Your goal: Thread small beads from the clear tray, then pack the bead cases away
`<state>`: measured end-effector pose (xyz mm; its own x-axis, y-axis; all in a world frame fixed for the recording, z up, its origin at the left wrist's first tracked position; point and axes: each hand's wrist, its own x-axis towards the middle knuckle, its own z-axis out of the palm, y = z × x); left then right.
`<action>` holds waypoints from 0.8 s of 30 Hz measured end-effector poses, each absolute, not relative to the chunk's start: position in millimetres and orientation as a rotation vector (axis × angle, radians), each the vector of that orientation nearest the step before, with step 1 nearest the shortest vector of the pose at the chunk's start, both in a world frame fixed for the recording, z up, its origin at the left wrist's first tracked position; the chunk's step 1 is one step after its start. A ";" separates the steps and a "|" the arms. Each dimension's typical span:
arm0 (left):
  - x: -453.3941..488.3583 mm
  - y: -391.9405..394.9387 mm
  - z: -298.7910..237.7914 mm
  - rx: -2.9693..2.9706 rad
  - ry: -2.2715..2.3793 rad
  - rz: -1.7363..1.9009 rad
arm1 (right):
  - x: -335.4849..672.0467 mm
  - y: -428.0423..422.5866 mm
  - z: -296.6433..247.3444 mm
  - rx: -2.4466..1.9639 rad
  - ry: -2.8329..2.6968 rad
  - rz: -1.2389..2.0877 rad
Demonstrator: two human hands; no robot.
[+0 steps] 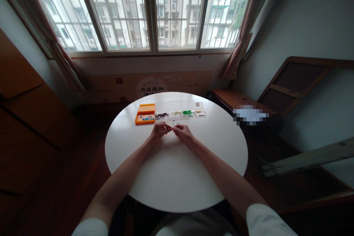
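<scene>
Close together over the white round table (177, 184), my left hand (160, 129) and my right hand (181, 132) meet at their fingertips. Both are closed in a pinch; whatever is between the fingers is too small to name. Just beyond them lie a few tiny blue-green pieces (173, 122). An orange box (145, 121) with its lid raised stands past my left hand, with small blue pieces (148, 118) inside. To its right a clear compartment box (190, 117) holds dark pieces (162, 115), pale ones, green pieces (187, 112) and yellowish ones (199, 111).
A large printed cardboard box (107, 84) stands under the barred window (152, 14). On the right are a wooden bench (235, 99) and a leaning wooden frame (293, 81). Wooden cabinets (33, 118) line the left side.
</scene>
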<state>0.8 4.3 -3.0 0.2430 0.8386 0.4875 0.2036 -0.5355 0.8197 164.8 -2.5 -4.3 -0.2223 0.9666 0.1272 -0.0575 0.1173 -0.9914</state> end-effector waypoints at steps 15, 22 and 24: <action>0.8 3.4 -1.7 1.909 0.951 1.305 | 165.4 0.0 -6.5 -0.973 -1.366 1.304; 1.4 2.5 -1.7 1.851 0.940 1.296 | 164.1 -5.1 -2.4 -0.967 -1.238 1.335; 1.3 2.7 -1.7 1.842 0.953 1.295 | 165.4 -4.3 -0.7 -0.963 -1.116 1.362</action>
<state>1.3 2.7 -1.7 0.2358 0.8588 0.4548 0.1788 -0.4983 0.8484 165.4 -4.3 -0.7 -0.0950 0.9946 0.0408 -0.2358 0.0173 -0.9716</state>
